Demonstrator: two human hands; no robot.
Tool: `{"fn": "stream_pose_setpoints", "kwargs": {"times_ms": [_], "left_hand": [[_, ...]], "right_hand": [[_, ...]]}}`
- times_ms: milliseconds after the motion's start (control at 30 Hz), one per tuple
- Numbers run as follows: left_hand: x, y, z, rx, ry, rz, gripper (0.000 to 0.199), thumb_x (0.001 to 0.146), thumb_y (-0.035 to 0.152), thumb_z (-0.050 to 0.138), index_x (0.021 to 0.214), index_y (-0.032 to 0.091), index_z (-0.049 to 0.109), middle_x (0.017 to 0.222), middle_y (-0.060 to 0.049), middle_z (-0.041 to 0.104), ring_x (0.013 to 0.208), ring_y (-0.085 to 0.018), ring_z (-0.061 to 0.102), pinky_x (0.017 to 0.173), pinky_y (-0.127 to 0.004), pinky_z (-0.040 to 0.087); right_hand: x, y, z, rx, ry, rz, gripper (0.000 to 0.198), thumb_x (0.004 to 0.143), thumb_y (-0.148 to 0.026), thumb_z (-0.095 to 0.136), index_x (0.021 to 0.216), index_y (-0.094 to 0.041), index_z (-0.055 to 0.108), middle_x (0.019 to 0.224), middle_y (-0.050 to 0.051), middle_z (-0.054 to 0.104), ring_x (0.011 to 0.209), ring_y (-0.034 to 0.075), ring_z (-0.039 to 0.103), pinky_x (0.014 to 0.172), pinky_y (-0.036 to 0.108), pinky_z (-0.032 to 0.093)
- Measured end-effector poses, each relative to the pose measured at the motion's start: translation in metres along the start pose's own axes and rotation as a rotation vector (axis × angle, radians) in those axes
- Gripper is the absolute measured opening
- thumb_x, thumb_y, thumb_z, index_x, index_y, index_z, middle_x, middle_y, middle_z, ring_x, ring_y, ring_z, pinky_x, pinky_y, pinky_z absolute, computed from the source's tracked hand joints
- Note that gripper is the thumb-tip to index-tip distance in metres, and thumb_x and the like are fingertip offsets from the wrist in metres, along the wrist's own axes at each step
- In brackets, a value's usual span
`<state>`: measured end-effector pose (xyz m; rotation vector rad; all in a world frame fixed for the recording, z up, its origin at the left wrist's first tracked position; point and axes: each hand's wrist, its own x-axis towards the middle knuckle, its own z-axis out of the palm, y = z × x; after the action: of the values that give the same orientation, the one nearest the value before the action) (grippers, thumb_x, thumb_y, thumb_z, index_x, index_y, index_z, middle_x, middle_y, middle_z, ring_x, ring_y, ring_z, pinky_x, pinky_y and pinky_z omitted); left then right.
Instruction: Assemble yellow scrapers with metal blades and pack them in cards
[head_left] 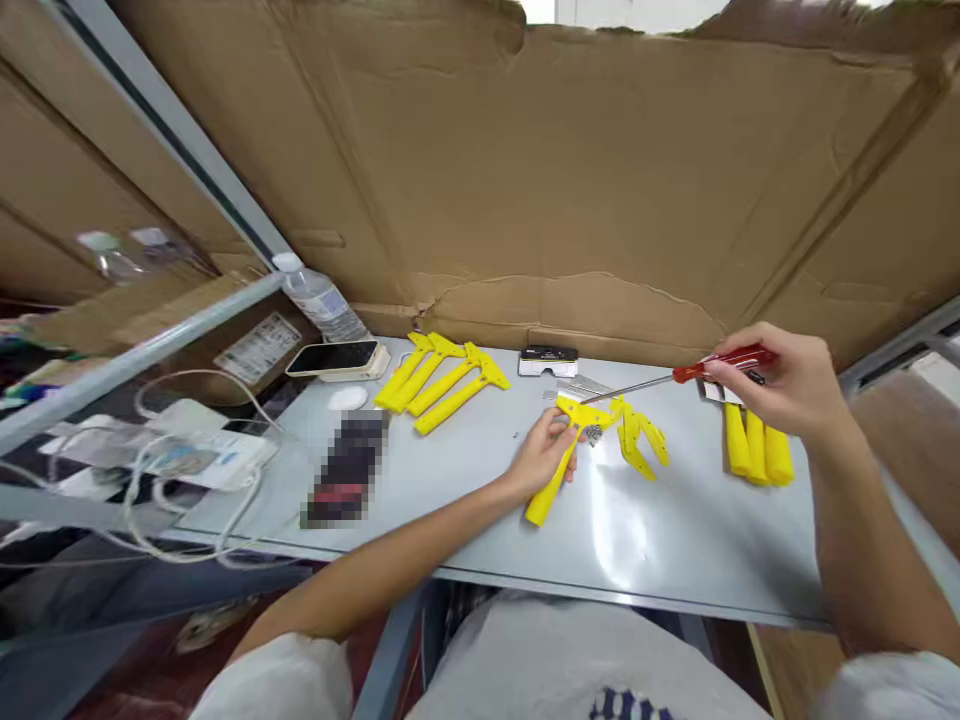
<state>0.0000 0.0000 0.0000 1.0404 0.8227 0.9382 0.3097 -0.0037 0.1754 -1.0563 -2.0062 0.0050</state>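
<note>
The left hand (544,452) is gripping a yellow T-shaped plastic handle (547,492) just below its head, probably bracing it against the tool. The right hand (787,375), higher and to its right, is clasping a red-handled screwdriver (731,364) and is angling its shank down, so the tip is meeting, or nearly meeting, the yellow head. Just right of the left hand, small metal screws (593,435) are lying beside loose yellow head pieces (631,436), seemingly for easy reach; flat metal strips (592,383) are lying just beyond its fingers. Four similar handles (450,406) are resting farther left, perhaps out of the way; three more (757,450) are lying below the right hand. Beyond the left hand, a small black-and-white box (548,361) is sitting, not showing its contents. Far to its left, a capped clear plastic bottle (326,307) is sitting, its fill level unclear, and a labelled cardboard carton (257,347) is hiding whatever it is holding
</note>
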Motion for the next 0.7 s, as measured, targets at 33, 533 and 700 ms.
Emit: {"fn": "stream_pose_setpoints", "kwargs": {"times_ms": [33, 533, 700], "left_hand": [[-0.0011, -0.0002, 0.0005, 0.0, -0.001, 0.003, 0.069, 0.084, 0.07, 0.083, 0.122, 0.022, 0.05, 0.107, -0.003, 0.069, 0.051, -0.008, 0.061, 0.04, -0.024, 0.049], [-0.005, 0.0065, 0.0011, 0.048, -0.011, -0.017, 0.065, 0.086, 0.066, 0.081, 0.124, 0.023, 0.05, 0.107, -0.003, 0.07, 0.055, -0.009, 0.062, 0.043, -0.025, 0.05], [-0.0053, 0.0055, 0.0018, 0.062, -0.011, -0.001, 0.066, 0.086, 0.067, 0.081, 0.125, 0.023, 0.052, 0.106, -0.003, 0.068, 0.056, -0.009, 0.062, 0.043, -0.024, 0.05]], "right_hand": [[-0.0001, -0.0012, -0.0001, -0.001, 0.002, 0.004, 0.018, 0.091, -0.029, 0.083, 0.096, -0.017, 0.07, 0.081, -0.002, 0.074, 0.066, 0.002, 0.071, 0.061, 0.003, 0.052], [-0.0044, -0.0053, 0.0007, 0.009, 0.017, 0.01, 0.017, 0.092, -0.029, 0.082, 0.095, -0.016, 0.071, 0.088, 0.0, 0.075, 0.072, 0.003, 0.07, 0.065, 0.009, 0.053], [-0.006, -0.0097, 0.0005, 0.027, -0.025, 0.068, 0.019, 0.095, -0.034, 0.078, 0.096, -0.017, 0.07, 0.086, 0.001, 0.075, 0.071, 0.005, 0.071, 0.066, 0.014, 0.056]]}}
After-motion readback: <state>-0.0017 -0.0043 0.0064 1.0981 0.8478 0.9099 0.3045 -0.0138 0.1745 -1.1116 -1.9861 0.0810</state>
